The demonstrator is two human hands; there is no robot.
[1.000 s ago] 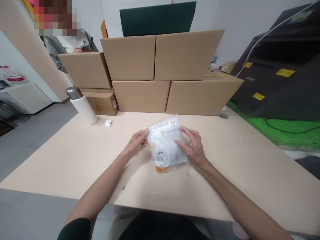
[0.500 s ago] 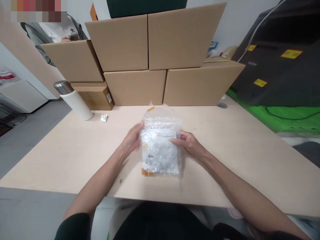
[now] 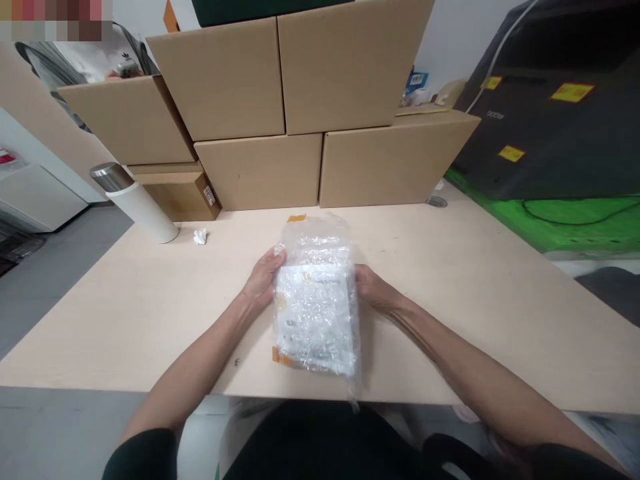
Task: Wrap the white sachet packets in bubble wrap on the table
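A flat parcel wrapped in clear bubble wrap, with orange tape at its near left corner and far end, is held up over the pale wooden table. My left hand grips its left edge, thumb on top. My right hand holds the right edge, its fingers mostly hidden behind the wrap. The parcel's long side points away from me.
Several cardboard boxes are stacked along the table's far edge. A white flask with a steel cap leans at the far left, a small crumpled paper scrap beside it. A black machine stands at the right. Another person is partly visible behind the boxes at upper left.
The parcel was lifted off the table and turned so it stands lengthwise toward me. My right hand slid from the top face to the right edge. The view tilted down.
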